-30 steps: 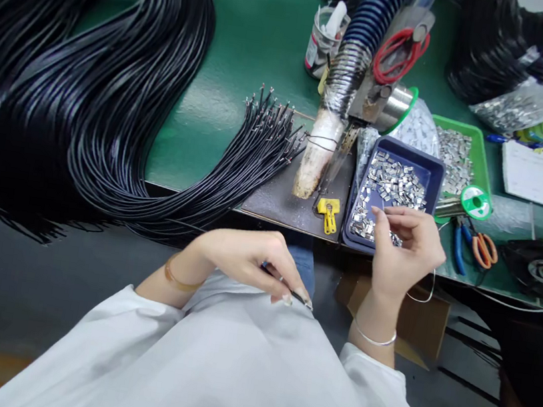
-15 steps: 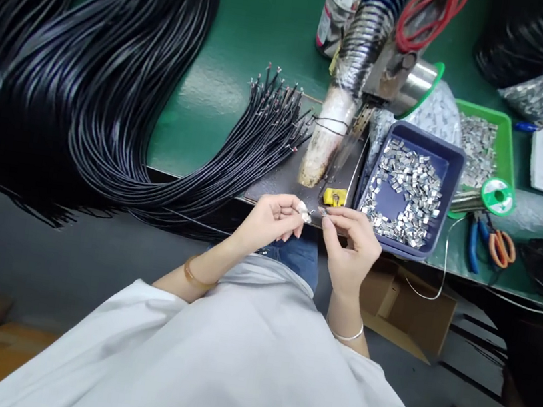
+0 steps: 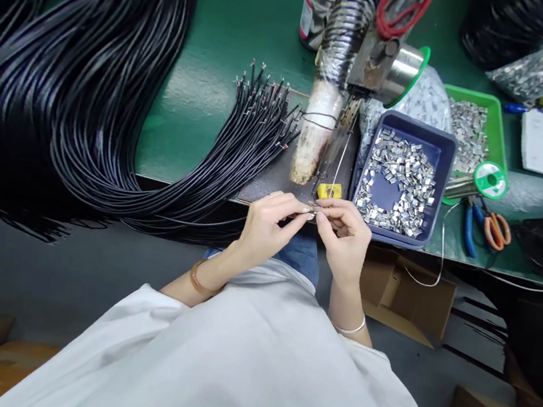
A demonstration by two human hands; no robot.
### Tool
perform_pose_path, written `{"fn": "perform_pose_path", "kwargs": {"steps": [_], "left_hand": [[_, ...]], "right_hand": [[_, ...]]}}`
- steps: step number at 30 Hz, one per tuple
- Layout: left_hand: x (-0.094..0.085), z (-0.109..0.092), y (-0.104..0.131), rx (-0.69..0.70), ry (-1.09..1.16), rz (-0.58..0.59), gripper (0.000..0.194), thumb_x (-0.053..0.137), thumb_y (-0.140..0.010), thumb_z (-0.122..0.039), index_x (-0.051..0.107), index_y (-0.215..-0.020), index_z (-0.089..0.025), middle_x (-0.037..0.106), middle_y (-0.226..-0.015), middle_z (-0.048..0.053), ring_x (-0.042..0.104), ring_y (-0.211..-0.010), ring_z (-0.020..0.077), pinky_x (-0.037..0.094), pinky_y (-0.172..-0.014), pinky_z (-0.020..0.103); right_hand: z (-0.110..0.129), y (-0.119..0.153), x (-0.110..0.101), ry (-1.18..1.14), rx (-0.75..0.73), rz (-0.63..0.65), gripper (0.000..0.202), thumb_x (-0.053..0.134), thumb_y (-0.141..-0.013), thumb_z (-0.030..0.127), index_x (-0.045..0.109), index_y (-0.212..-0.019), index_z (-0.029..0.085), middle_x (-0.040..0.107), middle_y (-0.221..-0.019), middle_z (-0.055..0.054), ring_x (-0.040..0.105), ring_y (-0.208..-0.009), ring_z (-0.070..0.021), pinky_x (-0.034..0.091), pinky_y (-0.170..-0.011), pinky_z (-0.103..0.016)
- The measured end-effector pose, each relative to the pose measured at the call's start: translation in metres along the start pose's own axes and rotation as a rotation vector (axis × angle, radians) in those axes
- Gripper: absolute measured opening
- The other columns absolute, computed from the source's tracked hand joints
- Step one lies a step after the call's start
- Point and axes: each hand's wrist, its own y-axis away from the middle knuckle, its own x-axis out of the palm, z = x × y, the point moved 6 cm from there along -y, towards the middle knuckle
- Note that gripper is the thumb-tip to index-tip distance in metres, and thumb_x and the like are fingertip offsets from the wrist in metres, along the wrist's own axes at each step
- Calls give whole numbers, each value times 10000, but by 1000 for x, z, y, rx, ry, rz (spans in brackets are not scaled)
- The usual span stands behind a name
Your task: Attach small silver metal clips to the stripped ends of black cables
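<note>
At the left, a thick hank of black cables (image 3: 118,74) hangs over the near edge of the green table (image 3: 227,15), its stripped ends fanned on a dark board (image 3: 266,186), as before. The left hand (image 3: 268,223) pinches a black cable end (image 3: 311,215) between thumb and forefinger; a second ago it was lower, against the white garment (image 3: 239,361). Just right of it, the right hand (image 3: 347,238) has left the connectors and closed in, its thumb and forefinger narrow on a small metal connector shell (image 3: 316,204). Half a second ago a gap parted the two hands; now their fingertips meet at the near edge of the board, with cable end and shell between them, too covered to tell how they fit.

Just beyond the fingertips is a yellow plastic holder (image 3: 330,191), partly hidden, with the taped hose (image 3: 319,119) beyond it. To the right, the blue tray (image 3: 444,180) of loose shells, which the right hand covered in part a second ago, is in full view. Farther right lie a green tray (image 3: 499,138), a solder spool (image 3: 491,180) and pliers (image 3: 471,228) with blue handles.
</note>
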Motion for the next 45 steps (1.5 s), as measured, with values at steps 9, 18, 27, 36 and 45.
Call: {"fn": "perform_pose_path", "kwargs": {"steps": [9,18,27,36,45], "left_hand": [[18,23,7,-503,692,211,347,766,-794,-475,614,-781,-164,541,-521,-50,348,-400,45,238,-407,202],[12,25,-9,-477,745,42,274,869,-630,-352,679,-644,-155,532,-535,-52,461,-510,61,354,-507,213],[13,30,-11,-541,792,28,247,879,-613,-355,739,-654,-155,608,-573,-28,516,-565,71,401,-538,203],[13,33,-15,-495,713,-30,170,838,-622,-274,736,-652,-141,671,-617,-11,575,-584,84,482,-609,219],[8,27,-22,-455,641,-109,105,766,-624,-196,696,-595,-123,536,-499,-56,441,-490,42,358,-507,176]], "right_hand": [[17,10,3,245,-278,-115,115,646,-894,195,719,-913,281,749,-1018,-30,722,-969,-195,624,-868,-396],[31,17,-1,360,-455,-105,156,633,-908,186,666,-993,313,781,-998,-10,755,-905,-190,635,-814,-389],[9,9,-1,213,-292,-110,86,611,-917,195,634,-927,277,774,-1001,-26,750,-937,-186,636,-747,-352],[18,7,3,402,-497,-102,182,643,-873,113,613,-924,285,789,-1006,-18,763,-918,-177,624,-778,-354],[21,2,5,392,-505,-156,142,663,-851,95,623,-886,226,764,-1043,-48,741,-954,-171,638,-775,-330]]}}
